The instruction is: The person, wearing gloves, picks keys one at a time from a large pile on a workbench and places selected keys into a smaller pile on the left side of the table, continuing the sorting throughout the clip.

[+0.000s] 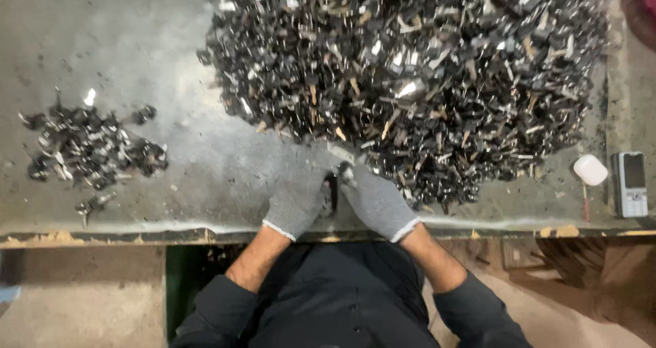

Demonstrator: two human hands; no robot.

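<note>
Both my hands wear grey knit gloves and meet near the front edge of a grey metal table (137, 34). My left hand (297, 201) and my right hand (376, 198) together grip one small dark metal part (333, 187) between their fingertips. Just beyond my hands lies a big heap of black and silver metal parts (410, 75), spread over the far right of the table. A small pile of similar parts (89, 146) sits at the left.
A white oval case (590, 170) and a small grey button phone (630, 183) lie at the table's right edge. One stray part (92, 204) lies below the small pile. The worn front edge (102, 237) runs across the view.
</note>
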